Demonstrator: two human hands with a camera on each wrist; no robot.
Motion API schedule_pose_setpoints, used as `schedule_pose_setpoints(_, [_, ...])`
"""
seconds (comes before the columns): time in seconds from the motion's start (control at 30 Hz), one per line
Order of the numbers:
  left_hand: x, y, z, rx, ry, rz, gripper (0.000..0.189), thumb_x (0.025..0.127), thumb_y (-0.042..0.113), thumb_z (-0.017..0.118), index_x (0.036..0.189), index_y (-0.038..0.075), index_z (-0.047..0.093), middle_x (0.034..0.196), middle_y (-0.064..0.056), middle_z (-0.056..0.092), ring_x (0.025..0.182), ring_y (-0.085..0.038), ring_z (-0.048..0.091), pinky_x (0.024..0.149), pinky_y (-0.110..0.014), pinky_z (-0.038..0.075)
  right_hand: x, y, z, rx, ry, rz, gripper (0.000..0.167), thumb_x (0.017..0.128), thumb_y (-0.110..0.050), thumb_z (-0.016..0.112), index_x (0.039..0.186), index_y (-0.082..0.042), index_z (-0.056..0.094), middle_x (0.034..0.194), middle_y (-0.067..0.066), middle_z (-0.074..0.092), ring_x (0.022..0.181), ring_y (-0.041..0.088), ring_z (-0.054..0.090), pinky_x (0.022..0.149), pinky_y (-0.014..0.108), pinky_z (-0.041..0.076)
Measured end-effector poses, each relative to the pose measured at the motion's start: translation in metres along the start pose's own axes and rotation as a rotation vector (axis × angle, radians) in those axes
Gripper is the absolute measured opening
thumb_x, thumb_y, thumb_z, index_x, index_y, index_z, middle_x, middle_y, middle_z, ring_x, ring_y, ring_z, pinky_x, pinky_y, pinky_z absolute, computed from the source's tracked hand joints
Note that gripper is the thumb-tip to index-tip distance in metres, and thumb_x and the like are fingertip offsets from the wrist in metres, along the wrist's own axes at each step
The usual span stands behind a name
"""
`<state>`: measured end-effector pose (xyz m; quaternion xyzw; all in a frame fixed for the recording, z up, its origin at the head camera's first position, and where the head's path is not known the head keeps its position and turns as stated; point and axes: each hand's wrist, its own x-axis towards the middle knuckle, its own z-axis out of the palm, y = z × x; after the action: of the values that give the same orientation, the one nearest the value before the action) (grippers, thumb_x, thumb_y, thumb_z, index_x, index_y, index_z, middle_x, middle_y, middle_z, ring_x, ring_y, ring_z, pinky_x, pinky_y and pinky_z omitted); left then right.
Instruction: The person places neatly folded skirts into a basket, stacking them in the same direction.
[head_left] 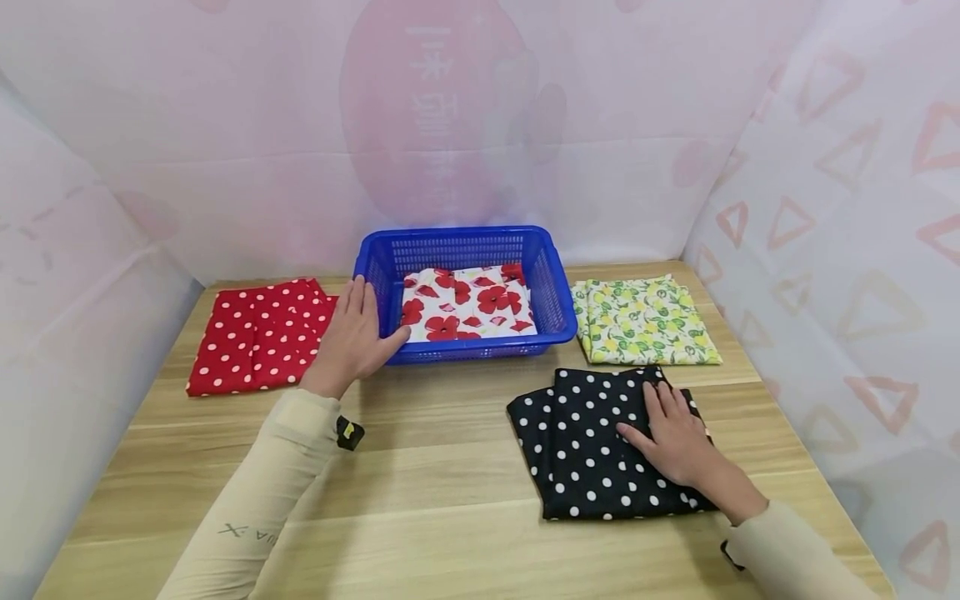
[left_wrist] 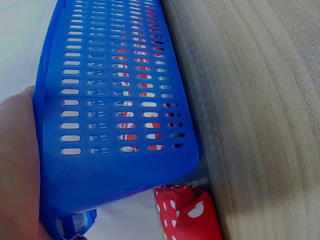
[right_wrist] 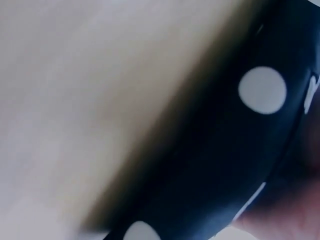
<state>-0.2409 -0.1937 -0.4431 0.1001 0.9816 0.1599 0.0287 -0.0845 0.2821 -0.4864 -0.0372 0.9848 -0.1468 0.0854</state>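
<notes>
At the back of the table stands a blue plastic basket (head_left: 555,329); inside it lies a folded white cloth with red flowers (head_left: 468,304). My left hand (head_left: 352,337) rests at the basket's left front corner, fingers straight and thumb stretched along the front rim. The left wrist view shows the basket's slotted wall (left_wrist: 120,170) close beside that hand. To the right, a folded black cloth with white dots (head_left: 592,442) lies on the table, its layers slightly fanned. My right hand (head_left: 675,442) lies flat over the right part of this cloth, fingers extended.
A folded red cloth with white dots (head_left: 255,337) lies left of the basket, close to my left hand. Right of the basket is a folded cloth with a yellow and green lemon print (head_left: 648,321). White and pink sheets (head_left: 262,183) surround the wooden table (head_left: 435,500).
</notes>
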Motion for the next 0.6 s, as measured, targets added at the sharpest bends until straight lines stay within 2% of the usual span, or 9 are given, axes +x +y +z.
schedule_pose_setpoints(0.33, [0.001, -0.002, 0.003, -0.011, -0.002, 0.000, 0.106, 0.099, 0.061, 0.047, 0.165, -0.010, 0.002, 0.176, -0.028, -0.004, 0.164, -0.049, -0.001, 0.133, -0.064, 0.008, 0.014, -0.040, 0.017, 0.005, 0.018, -0.038, 0.095, 0.105, -0.060, 0.051, 0.161, 0.012, 0.025, 0.165, 0.043, 0.022, 0.154, 0.063, 0.019, 0.111, 0.085, 0.029])
schedule_pose_setpoints(0.6, [0.000, -0.001, 0.002, -0.001, 0.017, -0.006, 0.106, 0.098, 0.061, 0.049, 0.166, -0.008, 0.005, 0.176, -0.026, -0.002, 0.164, -0.048, 0.001, 0.133, -0.064, 0.011, 0.017, -0.078, 0.023, -0.025, -0.046, -0.017, 0.092, 0.107, -0.057, 0.050, 0.163, 0.009, 0.022, 0.168, 0.039, 0.019, 0.158, 0.060, 0.015, 0.116, 0.083, 0.027])
